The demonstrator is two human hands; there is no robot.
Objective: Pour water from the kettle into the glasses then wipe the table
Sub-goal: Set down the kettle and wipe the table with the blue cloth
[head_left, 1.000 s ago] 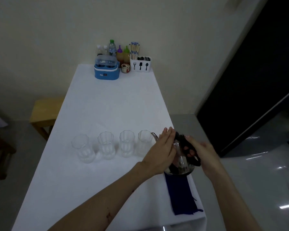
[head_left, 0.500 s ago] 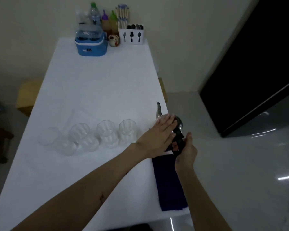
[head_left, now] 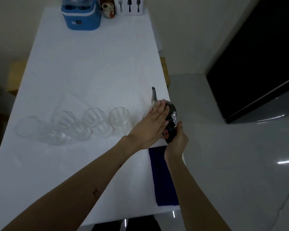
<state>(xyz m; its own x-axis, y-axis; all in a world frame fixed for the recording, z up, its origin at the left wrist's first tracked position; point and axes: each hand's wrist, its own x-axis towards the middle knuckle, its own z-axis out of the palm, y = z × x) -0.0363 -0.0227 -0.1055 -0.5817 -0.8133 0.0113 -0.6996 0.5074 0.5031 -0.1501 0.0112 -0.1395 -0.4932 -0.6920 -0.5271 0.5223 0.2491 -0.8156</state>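
A shiny metal kettle (head_left: 172,108) with a thin spout pointing away stands at the right edge of the white table (head_left: 93,67). My right hand (head_left: 176,142) grips its black handle. My left hand (head_left: 150,125) lies flat on the kettle's lid, fingers together and straight. Several empty clear glasses stand in a row to the left, the nearest glass (head_left: 119,116) just beside the kettle and the farthest glass (head_left: 27,126) near the left edge. A dark blue cloth (head_left: 163,179) lies along the right edge, under my right forearm.
At the far end stand a blue container (head_left: 82,19), a small ceramic jar (head_left: 108,12) and a white cutlery holder (head_left: 129,6). A wooden stool (head_left: 15,75) sits left of the table. Grey tiled floor and a dark doorway (head_left: 257,55) lie to the right.
The view has tipped down and closer to the table. My right hand has shifted from the kettle's side onto its handle, and the kettle now sits with its spout pointing away.
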